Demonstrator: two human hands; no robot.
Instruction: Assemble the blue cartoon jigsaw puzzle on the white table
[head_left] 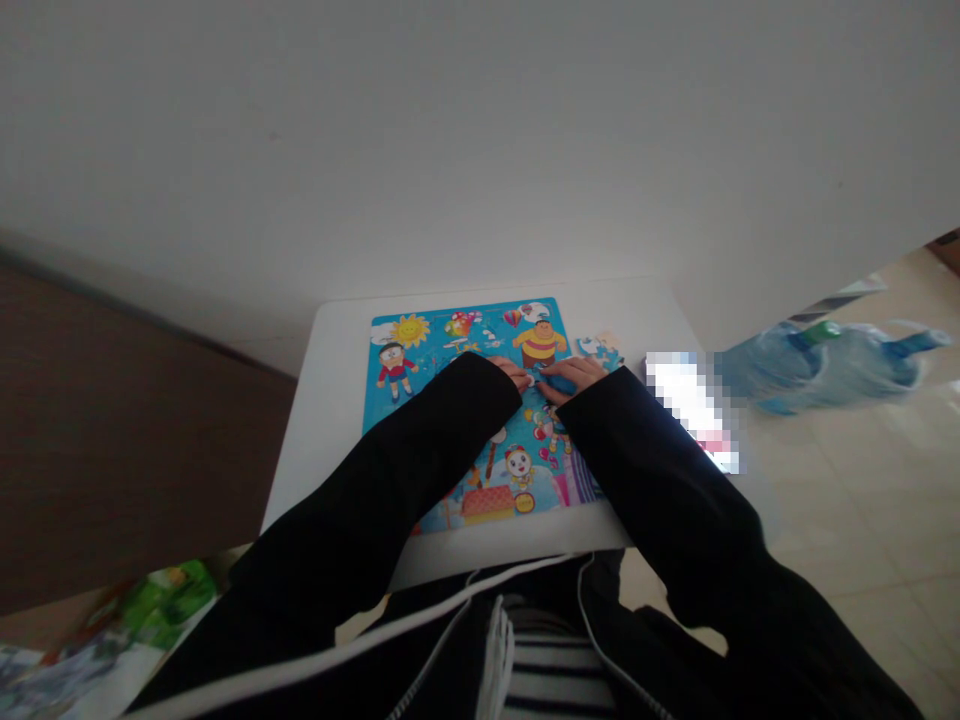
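Note:
A blue cartoon jigsaw puzzle (450, 345) lies flat on a small white table. It shows a sun, balloons and several figures. Over its right-middle part, my left hand (513, 372) has its fingers closed together, its fingertips near a small white patch. What they hold, if anything, is hidden by the hand and sleeve. My right hand (574, 376) faces it from close by, thumb and fingers pinched around a blue puzzle piece (556, 383). Several loose puzzle pieces (600, 347) rest beside the puzzle's upper right edge, just beyond my right hand.
The white table (330, 380) stands against a pale wall (480, 150). A bright phone-like object, blurred out (690, 405), lies at its right edge. Large clear water bottles (847, 365) are on the tiled floor to the right. A brown panel (135, 430) and a green bag (169, 605) are at left.

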